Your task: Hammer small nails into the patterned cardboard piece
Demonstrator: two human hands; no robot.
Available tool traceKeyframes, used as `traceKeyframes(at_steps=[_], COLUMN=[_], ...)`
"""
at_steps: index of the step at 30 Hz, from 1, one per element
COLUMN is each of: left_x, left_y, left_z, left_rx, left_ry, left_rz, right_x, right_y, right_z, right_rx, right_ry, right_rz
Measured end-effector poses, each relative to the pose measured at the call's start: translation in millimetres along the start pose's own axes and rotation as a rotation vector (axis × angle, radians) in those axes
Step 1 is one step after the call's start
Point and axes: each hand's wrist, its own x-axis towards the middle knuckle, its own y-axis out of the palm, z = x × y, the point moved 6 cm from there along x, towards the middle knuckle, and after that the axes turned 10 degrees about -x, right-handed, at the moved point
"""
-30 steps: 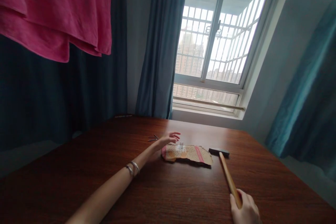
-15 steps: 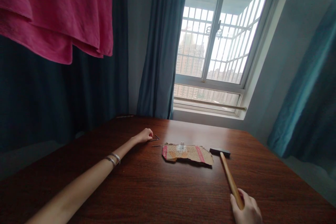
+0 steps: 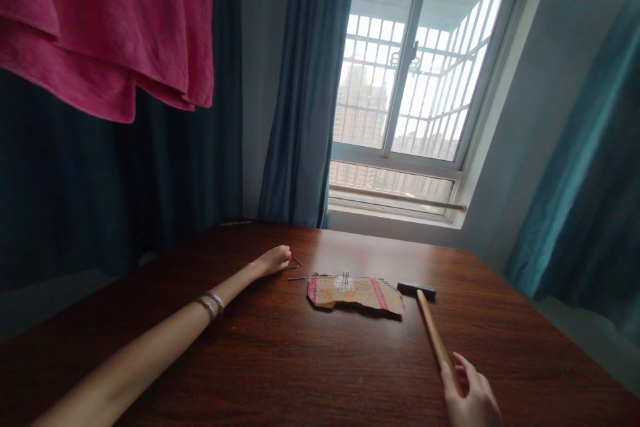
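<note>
At the far left of the table, my left hand [image 3: 274,260] has its fingers curled down beside a few loose nails [image 3: 297,263]; its fingertips are too small and hidden to show what is between them. Another nail [image 3: 297,279] lies just left of a torn piece of cardboard [image 3: 360,297]. Several nails [image 3: 345,277] stand upright on the cardboard near its back edge. My right hand [image 3: 470,390] is around the handle end of a hammer [image 3: 434,330], loosely closed. The hammer lies on the table, its dark head right of the cardboard.
The brown wooden table [image 3: 280,360] runs back to the wall beneath a barred window [image 3: 400,80]. A pink cloth [image 3: 125,27] hangs at the upper left, with blue curtains [image 3: 305,93] behind and beside it.
My left hand has shifted very slightly over the loose nails. On the hammer handle, the fingers of my right hand have loosened a little. The hammer and cardboard keep their places on the table.
</note>
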Motion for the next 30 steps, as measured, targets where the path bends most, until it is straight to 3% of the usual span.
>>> traceKeyframes(at_steps=[3, 6, 12, 16, 19, 24, 26, 30], left_x=[5, 9, -1, -11, -12, -5, 0, 15], left_y=[-12.0, -14.4, 13.3, 32.5, 43.3, 49.3, 45.3, 38.4], left_z=[-19, -55, -152, -185, -194, -193, -187, -158], left_rx=[-0.186, -0.451, -0.742, -0.821, -0.862, -0.811, -0.752, -0.752], left_ry=[0.003, -0.031, 0.05, 0.056, 0.08, 0.112, 0.114, 0.026], left_rz=[-0.117, -0.196, -0.117, -0.082, -0.081, -0.098, -0.137, -0.33], right_x=[6, 12, 17, 19, 18, 23, 29, 49], right_y=[-12, -8, 27, 63, 84, 102, 110, 128], right_z=[21, 64, 165, 190, 194, 194, 193, 188], right_rx=[0.087, 0.355, 0.626, 0.675, 0.727, 0.818, 0.812, 0.711], right_ry=[-0.067, -0.13, -0.241, -0.278, -0.272, -0.247, -0.248, -0.225], right_rz=[-0.046, 0.148, 0.471, 0.589, 0.665, 0.666, 0.656, 0.564])
